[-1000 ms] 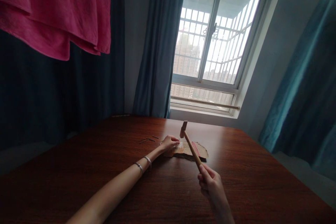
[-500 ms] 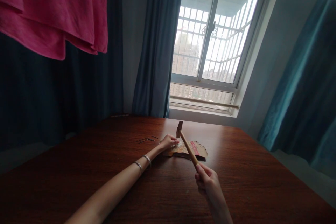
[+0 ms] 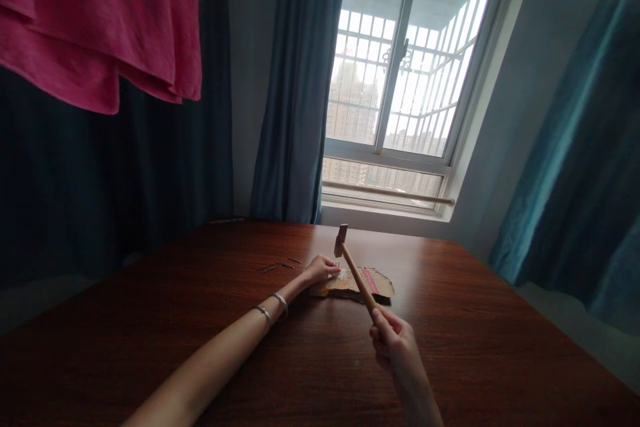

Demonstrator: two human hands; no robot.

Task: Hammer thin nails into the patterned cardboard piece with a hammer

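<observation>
A flat piece of cardboard (image 3: 377, 283) with a dotted pattern and a pink stripe lies on the dark wooden table (image 3: 310, 360). My left hand (image 3: 320, 269) rests at the cardboard's left edge, fingers pinched together on something too small to make out. My right hand (image 3: 393, 340) grips the wooden handle of a small hammer (image 3: 353, 265). The hammer's head is raised a little above the cardboard, just right of my left fingertips. Two bracelets sit on my left wrist.
Several thin nails (image 3: 280, 265) lie on the table left of my left hand. A window (image 3: 400, 80) with blue curtains (image 3: 295, 87) stands behind the table. A pink cloth (image 3: 100, 20) hangs at the upper left.
The hammer head dipped toward my left fingertips half a second ago and has now risen again. My left hand stays at the cardboard's edge.
</observation>
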